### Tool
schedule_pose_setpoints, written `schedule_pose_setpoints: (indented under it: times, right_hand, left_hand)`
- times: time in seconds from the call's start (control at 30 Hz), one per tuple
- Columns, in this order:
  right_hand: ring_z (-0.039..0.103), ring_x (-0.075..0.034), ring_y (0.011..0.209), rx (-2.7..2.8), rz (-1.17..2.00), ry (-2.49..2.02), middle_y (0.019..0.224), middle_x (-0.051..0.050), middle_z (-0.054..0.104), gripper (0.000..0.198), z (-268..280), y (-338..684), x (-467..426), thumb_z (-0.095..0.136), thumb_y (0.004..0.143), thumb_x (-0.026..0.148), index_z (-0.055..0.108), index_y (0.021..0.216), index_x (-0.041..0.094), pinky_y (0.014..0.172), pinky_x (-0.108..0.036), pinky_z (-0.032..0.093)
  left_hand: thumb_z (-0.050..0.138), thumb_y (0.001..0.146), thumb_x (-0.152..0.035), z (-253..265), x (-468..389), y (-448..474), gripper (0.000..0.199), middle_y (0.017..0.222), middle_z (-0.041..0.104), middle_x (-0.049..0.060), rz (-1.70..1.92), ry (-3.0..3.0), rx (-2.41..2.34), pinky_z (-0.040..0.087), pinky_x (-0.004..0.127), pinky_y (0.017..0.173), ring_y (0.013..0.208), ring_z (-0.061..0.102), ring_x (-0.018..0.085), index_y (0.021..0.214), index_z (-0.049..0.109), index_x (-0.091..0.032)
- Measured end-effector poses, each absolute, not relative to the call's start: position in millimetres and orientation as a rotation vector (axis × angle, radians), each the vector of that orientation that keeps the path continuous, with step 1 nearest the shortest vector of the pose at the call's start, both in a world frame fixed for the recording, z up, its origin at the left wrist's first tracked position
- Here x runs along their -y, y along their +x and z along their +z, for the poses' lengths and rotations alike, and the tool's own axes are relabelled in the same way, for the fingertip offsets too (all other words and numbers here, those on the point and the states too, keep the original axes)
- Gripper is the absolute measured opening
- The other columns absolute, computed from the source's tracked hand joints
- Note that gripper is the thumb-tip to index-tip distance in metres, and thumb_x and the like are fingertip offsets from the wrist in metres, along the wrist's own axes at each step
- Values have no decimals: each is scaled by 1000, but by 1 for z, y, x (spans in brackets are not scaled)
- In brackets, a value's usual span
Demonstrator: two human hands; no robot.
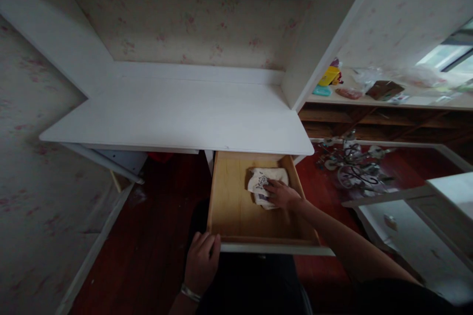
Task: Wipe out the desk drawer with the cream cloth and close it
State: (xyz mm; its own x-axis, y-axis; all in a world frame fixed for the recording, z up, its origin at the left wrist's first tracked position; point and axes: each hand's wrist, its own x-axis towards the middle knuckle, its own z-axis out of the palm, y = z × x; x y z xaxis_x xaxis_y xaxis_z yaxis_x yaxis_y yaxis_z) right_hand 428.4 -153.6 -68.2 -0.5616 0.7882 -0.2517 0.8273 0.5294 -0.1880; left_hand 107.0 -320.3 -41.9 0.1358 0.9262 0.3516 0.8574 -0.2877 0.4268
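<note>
Head view: right hand (281, 194) presses cloth (264, 180) inside drawer (236, 211).

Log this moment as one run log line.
left hand: gripping drawer front edge | right hand: pressing cloth in drawer | desk above

We see both of our hands bare, without gloves or rings that we can make out. Our left hand (201, 262) carries a thin, pale metallic bracelet (190, 293) around the wrist; the forearm above it is uncovered. Our right hand (283, 194) leads back along an equally bare forearm, with no sleeve visible until the dark garment (399, 300) at the upper arm. Dark clothing (251, 285) covers our lap below.
</note>
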Motion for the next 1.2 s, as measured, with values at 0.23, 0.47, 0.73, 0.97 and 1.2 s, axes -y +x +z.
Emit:
schedule_pose_setpoints:
  times: [0.23,0.47,0.73,0.97,1.2]
  right_hand:
    - [43,-29,119,-2523,-662,1386,134,-9,45,48,-64,439,221,59,77,44,55,123,31,97,-43,37]
    - [39,-29,120,-2468,-656,1333,137,-11,40,48,-58,417,211,55,79,44,53,125,28,100,-45,31]
    - [35,-34,120,-2590,-653,1186,141,-10,34,63,-67,333,213,54,77,58,45,134,31,97,-46,33]
    - [22,-39,129,-2517,-554,1217,149,-8,22,68,-73,276,196,52,78,60,34,140,36,95,-54,32]
    - [8,-41,135,-2446,-320,1400,151,-7,21,67,-80,260,133,43,82,55,29,143,32,98,-66,-15]
  left_hand:
    - [45,90,-18,-39,318,109,28,61,53,-1,830,2221,-1808,36,32,71,63,48,13,62,51,-20]
    - [46,89,-19,-39,318,110,30,58,49,0,823,2220,-1839,36,31,67,61,45,14,59,48,-21]
    - [47,88,-18,-44,319,110,29,58,48,-1,834,2221,-1861,35,31,67,61,44,13,59,47,-21]
    - [48,87,-18,-44,318,108,28,58,48,0,819,2218,-1868,35,31,66,61,43,13,59,48,-20]
    - [47,87,-18,-45,315,110,29,56,46,-1,880,2220,-1879,35,31,65,59,42,13,58,47,-21]
